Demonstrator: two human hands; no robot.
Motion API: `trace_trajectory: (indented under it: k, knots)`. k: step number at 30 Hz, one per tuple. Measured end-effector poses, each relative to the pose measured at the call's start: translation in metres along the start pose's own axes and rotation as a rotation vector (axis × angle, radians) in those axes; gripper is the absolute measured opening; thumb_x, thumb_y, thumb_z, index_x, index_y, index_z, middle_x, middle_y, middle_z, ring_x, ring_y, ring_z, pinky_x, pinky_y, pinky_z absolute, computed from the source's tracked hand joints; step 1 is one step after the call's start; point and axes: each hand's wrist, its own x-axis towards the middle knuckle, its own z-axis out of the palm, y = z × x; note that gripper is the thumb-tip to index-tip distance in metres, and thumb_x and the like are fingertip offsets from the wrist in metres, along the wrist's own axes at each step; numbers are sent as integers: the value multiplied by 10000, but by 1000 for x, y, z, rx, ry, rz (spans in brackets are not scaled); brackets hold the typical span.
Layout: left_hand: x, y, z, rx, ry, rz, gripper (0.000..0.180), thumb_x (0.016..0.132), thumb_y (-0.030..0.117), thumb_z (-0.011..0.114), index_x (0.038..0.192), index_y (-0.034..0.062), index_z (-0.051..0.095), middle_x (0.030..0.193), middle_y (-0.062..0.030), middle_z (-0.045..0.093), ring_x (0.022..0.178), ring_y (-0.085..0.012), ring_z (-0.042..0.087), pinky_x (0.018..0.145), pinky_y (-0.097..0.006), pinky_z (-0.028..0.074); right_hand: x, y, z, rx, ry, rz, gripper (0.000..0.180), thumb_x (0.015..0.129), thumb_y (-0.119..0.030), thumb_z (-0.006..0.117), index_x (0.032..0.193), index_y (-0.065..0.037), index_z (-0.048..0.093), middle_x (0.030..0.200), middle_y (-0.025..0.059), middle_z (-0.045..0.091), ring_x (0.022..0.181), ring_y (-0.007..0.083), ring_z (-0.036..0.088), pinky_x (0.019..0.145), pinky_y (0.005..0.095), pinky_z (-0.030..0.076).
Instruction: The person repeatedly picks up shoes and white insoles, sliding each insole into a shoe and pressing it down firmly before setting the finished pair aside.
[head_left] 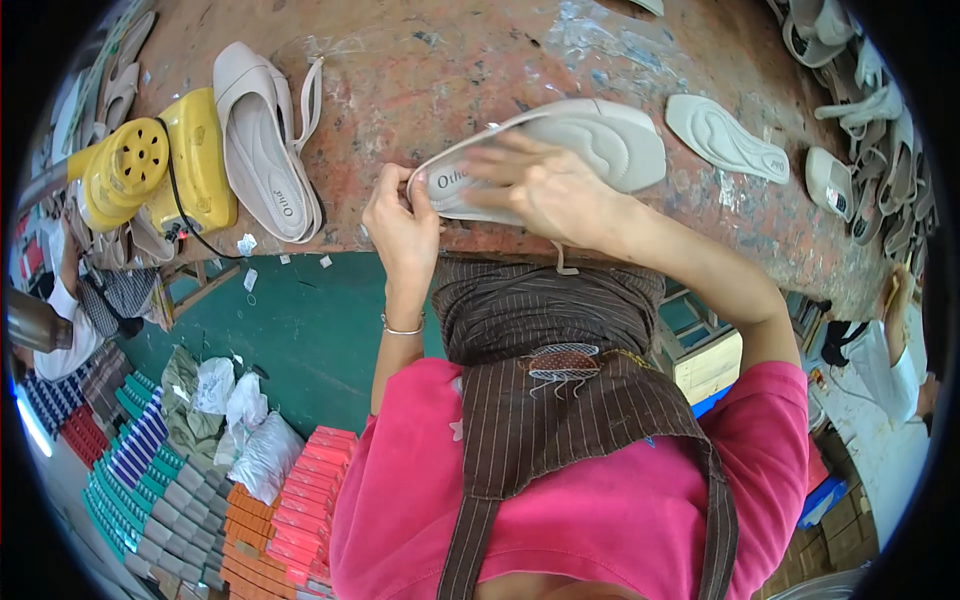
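Observation:
A pale flat shoe (540, 115) lies at the bench's near edge, its heel to the left, with a thin strap hanging below. A cushioned pale insole (605, 150) with a square toe shows along it; how far it sits inside the shoe is hard to tell. My left hand (402, 215) is closed round the heel end, thumb on top. Over the insole's middle, my right hand (560, 195) has its fingers stretched out and smeared by motion. To the right rests a loose insole (728, 137). A finished-looking beige slingback shoe (265, 150) lies on the left.
A yellow device with a round vented end (140, 160) and a black cable stands at the bench's left. Several pale shoes (890, 190) crowd the right edge. Stacked boxes (310, 490) and white plastic bags (265, 450) are on the floor. Other people are at both sides.

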Motion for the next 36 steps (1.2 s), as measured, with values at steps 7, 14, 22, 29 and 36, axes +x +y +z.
trace_trajectory:
  k: [7, 14, 22, 29, 36]
  knots:
    - [-36, 33, 0, 248, -211, 30, 142, 894, 76, 600, 800, 11, 515, 647, -215, 601, 599, -421, 611, 558, -502, 449, -10, 9, -36, -295, 347, 362, 224, 721, -95, 648, 918, -71, 752, 1072, 104, 704, 1161, 276, 610, 1170, 420, 297]
    - [-91, 73, 26, 263, -206, 537, 192, 788, 219, 769, 782, 92, 624, 873, -74, 640, 856, -274, 624, 654, -361, 474, -26, -9, -69, 427, 450, 687, 259, 775, -71, 638, 1030, -47, 677, 1075, 152, 660, 1132, 401, 585, 1102, 508, 359]
    - [-102, 57, 50, 504, -487, 548, 690, 794, 246, 700, 1386, -26, 476, 1431, -214, 452, 1395, -387, 342, 1129, -624, 210, -27, -27, 14, -151, 463, 568, 683, 719, 74, 542, 1381, 129, 385, 1340, 306, 506, 1351, 455, 402, 1125, 548, 319]
    - [-106, 41, 65, 474, -388, 592, 583, 796, 204, 721, 1291, -49, 545, 1348, -229, 527, 1306, -398, 457, 1047, -511, 394, -19, -39, 39, -273, 373, 656, 587, 822, 1, 468, 1318, 279, 320, 1356, 488, 343, 1296, 617, 356, 1089, 584, 342]
    - [-98, 62, 61, 436, -347, 577, 539, 789, 173, 721, 1255, -51, 569, 1316, -232, 550, 1274, -397, 494, 995, -495, 442, 7, 2, 4, 3, 286, 754, 493, 778, 17, 481, 1203, 257, 414, 1256, 444, 435, 1168, 561, 450, 1060, 542, 346]
